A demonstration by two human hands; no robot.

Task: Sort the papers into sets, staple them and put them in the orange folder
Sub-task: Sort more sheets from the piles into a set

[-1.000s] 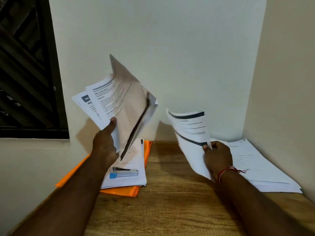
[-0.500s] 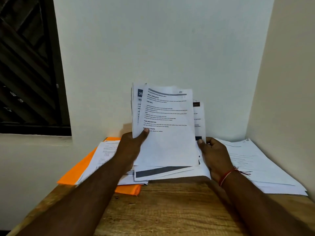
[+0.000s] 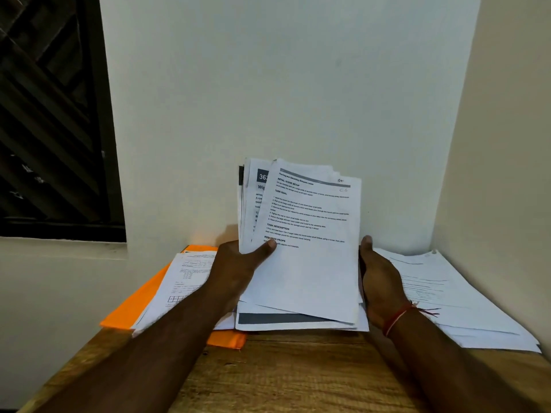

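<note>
1. The orange folder (image 3: 140, 305) lies to the left of the fingers of the left hand (image 3: 235, 269), loose sheets (image 3: 185, 278) on it.
2. That hand pinches the paper stack (image 3: 304, 293), thumb in front (likely squaring a set); the top sheet (image 3: 310, 234) reads "TASK GOAL".
3. The right hand (image 3: 378, 281) steadies the stack's right edge; its fingers are hidden, so I cannot tell its grip.

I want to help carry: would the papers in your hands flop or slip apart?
Probably floppy: the papers are thin, loose sheets. They'd likely slip apart, since their edges fan out unevenly. Probably light, yet the left hand and right hand both steady them.
</note>
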